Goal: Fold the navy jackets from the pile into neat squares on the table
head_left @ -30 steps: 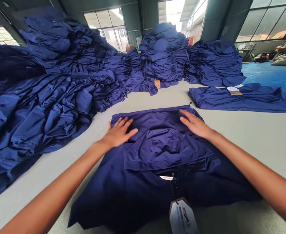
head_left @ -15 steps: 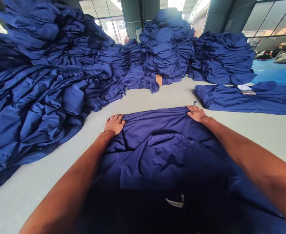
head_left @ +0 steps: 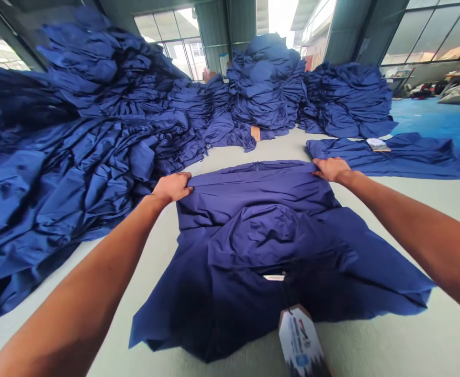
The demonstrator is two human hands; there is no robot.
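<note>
A navy blue jacket (head_left: 253, 209) lies on the pale table in front of me, its bunched hood (head_left: 271, 230) in the middle and its collar toward me. At its far left corner, my left hand (head_left: 174, 186) is closed on the hem. My right hand (head_left: 332, 169) pinches the far right corner of the same edge. Between the hands the far edge looks slightly raised off the table. From the collar, by a small white label (head_left: 273, 277), a printed hang tag (head_left: 302, 340) hangs toward me, partly cut off by the frame's bottom.
Big heaps of navy garments (head_left: 68, 173) fill the left side, with taller stacks (head_left: 267, 86) along the back. A folded navy garment (head_left: 402, 154) with a tag on top lies at the right. The pale table (head_left: 406, 220) stretches beneath everything; blue floor shows beyond.
My hands went from hovering open over the jacket to its far corners and closed on them. The far edge has come up a little. The head view dipped, then rose back.
</note>
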